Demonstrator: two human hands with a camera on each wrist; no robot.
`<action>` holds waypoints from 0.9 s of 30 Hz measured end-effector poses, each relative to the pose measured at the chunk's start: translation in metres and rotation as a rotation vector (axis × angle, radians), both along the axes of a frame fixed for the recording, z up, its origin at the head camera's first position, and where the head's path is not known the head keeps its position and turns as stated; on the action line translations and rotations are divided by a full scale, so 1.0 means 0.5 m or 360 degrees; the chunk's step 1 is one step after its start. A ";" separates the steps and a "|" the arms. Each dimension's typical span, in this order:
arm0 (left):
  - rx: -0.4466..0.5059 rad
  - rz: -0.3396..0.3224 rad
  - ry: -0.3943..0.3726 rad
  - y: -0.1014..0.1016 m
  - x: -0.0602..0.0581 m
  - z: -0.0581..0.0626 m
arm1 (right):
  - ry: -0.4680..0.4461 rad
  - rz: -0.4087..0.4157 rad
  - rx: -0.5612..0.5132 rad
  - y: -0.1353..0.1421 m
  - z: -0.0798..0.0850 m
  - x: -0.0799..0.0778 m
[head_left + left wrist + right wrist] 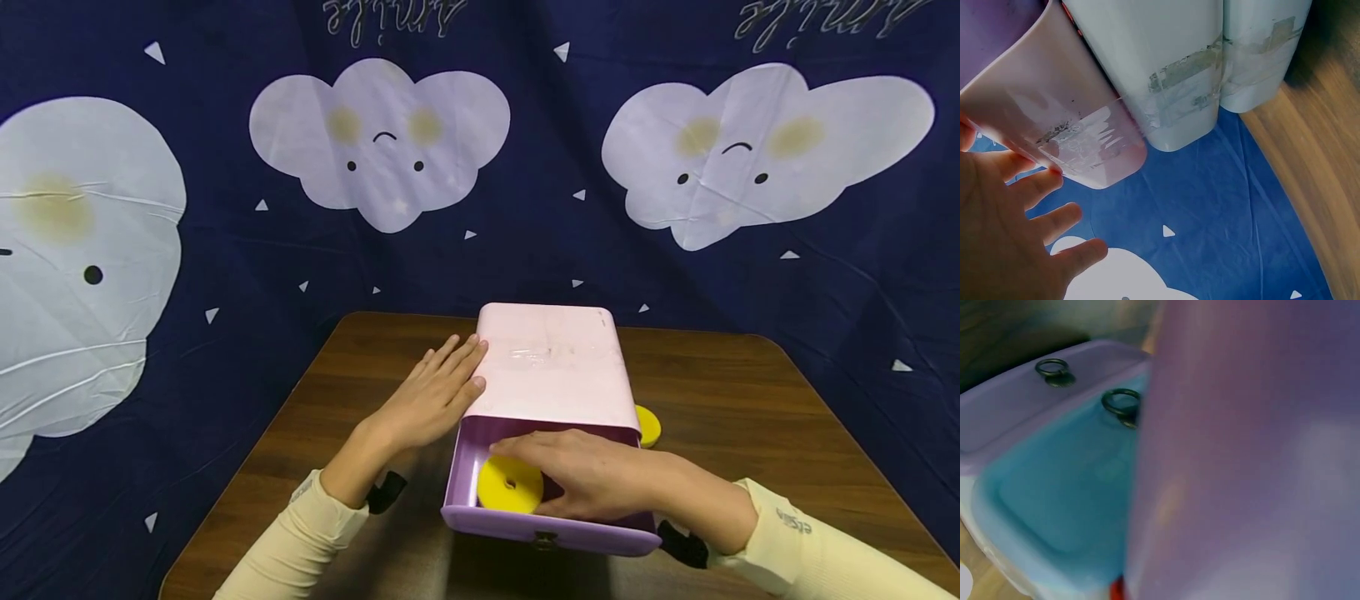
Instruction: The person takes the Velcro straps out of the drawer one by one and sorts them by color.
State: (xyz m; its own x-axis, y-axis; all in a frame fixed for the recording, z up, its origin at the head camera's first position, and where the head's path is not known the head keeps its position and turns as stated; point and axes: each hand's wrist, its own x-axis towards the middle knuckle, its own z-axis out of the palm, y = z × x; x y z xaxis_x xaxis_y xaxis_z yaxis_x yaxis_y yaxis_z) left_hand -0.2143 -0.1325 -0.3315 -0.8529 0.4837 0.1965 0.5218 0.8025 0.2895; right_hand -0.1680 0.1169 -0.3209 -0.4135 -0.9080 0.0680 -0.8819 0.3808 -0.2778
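Note:
A pink box (555,362) sits on the table with its purple drawer (495,523) pulled out toward me. Inside that drawer, at its left, is a round yellow disc (501,492) with a small hole in its centre. My right hand (588,471) reaches in from the right and grips the disc, fingers along its upper edge and thumb at its lower right. Along the box's left top edge lies my left hand (431,396), fingers straight and spread. In the left wrist view, the left hand's fingertips (1054,178) are right at the pink shell. The right hand is out of sight in the right wrist view.
Another yellow disc (648,427) lies partly hidden at the box's right side. Below the open drawer are a blue drawer front (1060,487) and a purple drawer front (1010,412), each with a ring pull. A dark-blue cloud-print cloth (540,258) hangs behind the wooden table (720,392).

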 end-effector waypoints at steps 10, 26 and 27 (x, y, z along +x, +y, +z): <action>0.0015 -0.0008 -0.0005 -0.001 0.003 0.002 | 0.0051 -0.0137 -0.0124 0.030 0.045 0.022; 0.0028 -0.0033 0.0027 -0.002 0.003 -0.002 | 0.0456 -0.0308 -0.0705 0.167 0.086 0.027; 0.0028 -0.0034 0.0030 -0.003 0.003 -0.002 | 0.0472 -0.0372 -0.0709 0.178 0.080 0.026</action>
State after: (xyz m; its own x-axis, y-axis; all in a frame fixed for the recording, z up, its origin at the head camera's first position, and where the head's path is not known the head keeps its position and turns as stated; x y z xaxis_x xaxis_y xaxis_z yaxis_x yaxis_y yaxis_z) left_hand -0.2129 -0.1340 -0.3323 -0.8386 0.4978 0.2213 0.5441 0.7861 0.2933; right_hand -0.1550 0.2057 -0.2806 -0.5046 -0.6519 0.5660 -0.8530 0.4778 -0.2102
